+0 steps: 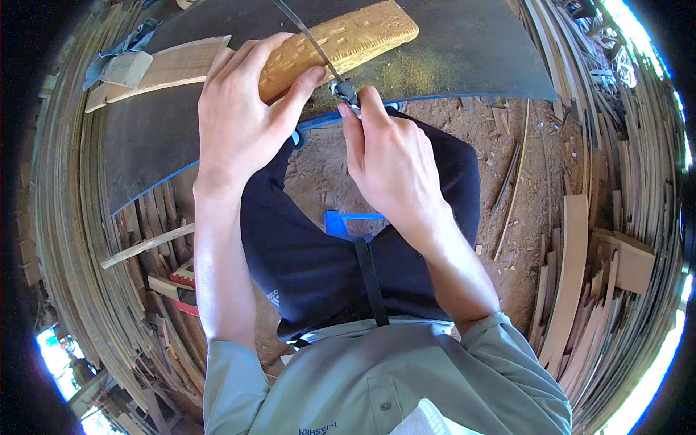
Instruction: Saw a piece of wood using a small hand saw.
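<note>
My left hand (243,109) presses down on the near end of a carved, light-coloured wooden block (348,40) that lies on a dark work surface (464,51). My right hand (388,156) grips the handle end of a thin saw (319,54), whose narrow blade crosses the block just right of my left thumb. Fine sawdust lies on the dark surface beside the block. The far end of the saw runs out of the picture at the top.
A plain wooden plank (170,69) lies at the left on the dark surface. Stacks of thin wood strips (580,290) ring the dirt floor (493,152). My legs in dark shorts and a blue stool (337,221) are below.
</note>
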Motion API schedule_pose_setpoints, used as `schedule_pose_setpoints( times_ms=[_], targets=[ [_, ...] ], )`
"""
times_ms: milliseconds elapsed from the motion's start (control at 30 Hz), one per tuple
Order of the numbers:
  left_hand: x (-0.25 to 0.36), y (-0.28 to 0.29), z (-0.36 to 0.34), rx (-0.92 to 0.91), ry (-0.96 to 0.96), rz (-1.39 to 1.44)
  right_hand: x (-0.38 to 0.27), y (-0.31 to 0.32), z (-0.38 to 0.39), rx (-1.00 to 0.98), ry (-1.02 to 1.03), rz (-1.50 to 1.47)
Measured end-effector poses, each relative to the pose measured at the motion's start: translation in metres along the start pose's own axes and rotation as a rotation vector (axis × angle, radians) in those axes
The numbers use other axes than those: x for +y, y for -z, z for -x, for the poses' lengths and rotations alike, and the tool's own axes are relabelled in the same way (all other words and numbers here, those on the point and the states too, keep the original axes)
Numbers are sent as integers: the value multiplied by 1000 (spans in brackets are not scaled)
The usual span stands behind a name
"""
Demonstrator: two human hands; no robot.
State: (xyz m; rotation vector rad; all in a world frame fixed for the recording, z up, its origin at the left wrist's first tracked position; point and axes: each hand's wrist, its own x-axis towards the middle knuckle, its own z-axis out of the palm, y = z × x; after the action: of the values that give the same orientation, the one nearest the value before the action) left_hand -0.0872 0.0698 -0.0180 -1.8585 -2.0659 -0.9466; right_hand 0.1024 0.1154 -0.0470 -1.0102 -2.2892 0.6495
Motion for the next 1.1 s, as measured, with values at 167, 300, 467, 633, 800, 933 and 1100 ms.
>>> schedule_pose_setpoints(
  times_ms=[167,300,467,633,800,933,1100],
  targets=[
    [1,2,-1,-11,-14,24,-3,5,1,-21,24,60],
    [6,3,-3,-53,11,19,-4,11,-1,-89,-17,71],
    [0,3,-2,-75,-22,9,-7,10,-3,-20,18,13],
    [-5,2,-5,-40,-84,-3,-5,8,-2,-34,-10,9],
    [-8,2,-6,-20,-148,-15,0,-6,0,21,-16,-71],
    [-2,-2,-4,-33,-70,-8,2,-4,1,9,3,-88],
    [-3,-3,-4,-43,-61,3,3,2,-1,-20,31,-72]
  ],
)
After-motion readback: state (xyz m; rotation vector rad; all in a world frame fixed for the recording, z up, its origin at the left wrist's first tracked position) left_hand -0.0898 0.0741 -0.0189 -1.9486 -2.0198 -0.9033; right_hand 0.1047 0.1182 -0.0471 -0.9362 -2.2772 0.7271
